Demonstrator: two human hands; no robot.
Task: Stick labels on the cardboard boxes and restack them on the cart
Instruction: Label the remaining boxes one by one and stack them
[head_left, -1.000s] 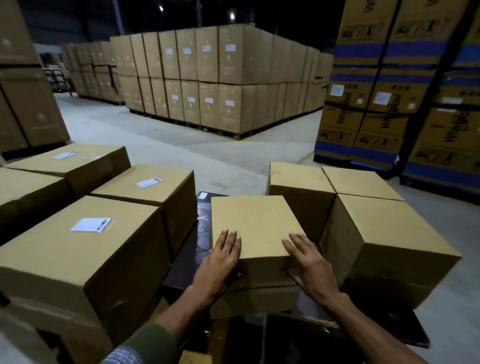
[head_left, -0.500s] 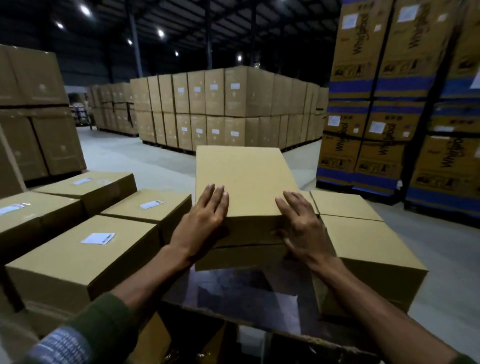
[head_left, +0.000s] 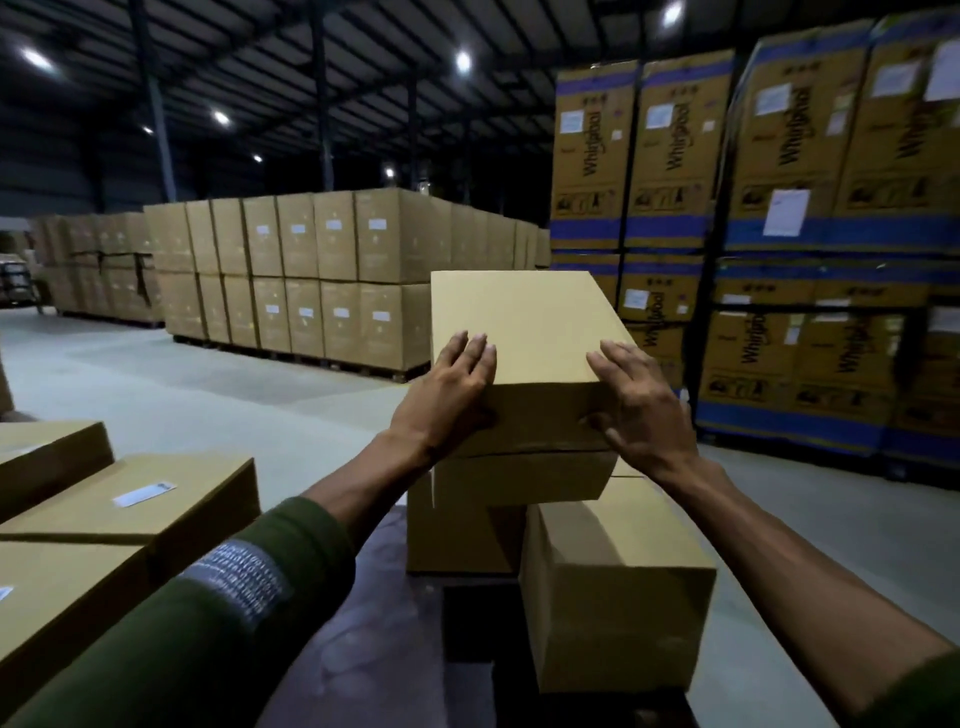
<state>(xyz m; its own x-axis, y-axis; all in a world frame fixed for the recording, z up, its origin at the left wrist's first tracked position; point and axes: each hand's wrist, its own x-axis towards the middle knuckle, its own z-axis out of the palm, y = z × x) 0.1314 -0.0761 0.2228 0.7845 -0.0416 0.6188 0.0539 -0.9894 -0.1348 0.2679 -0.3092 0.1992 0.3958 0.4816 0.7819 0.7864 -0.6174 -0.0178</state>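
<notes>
step: restacking unlabelled cardboard box (head_left: 524, 332) | position: held up above two lower boxes (head_left: 613, 577) | left hand (head_left: 447, 395) and right hand (head_left: 641, 400) grasp its near corners | advice: lower it level, edges squared to the boxes beneath

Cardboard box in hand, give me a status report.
Both hands, left and right, grip the plain box. Box raised above two unlabelled boxes. Labelled boxes left. Nothing blocking.
</notes>
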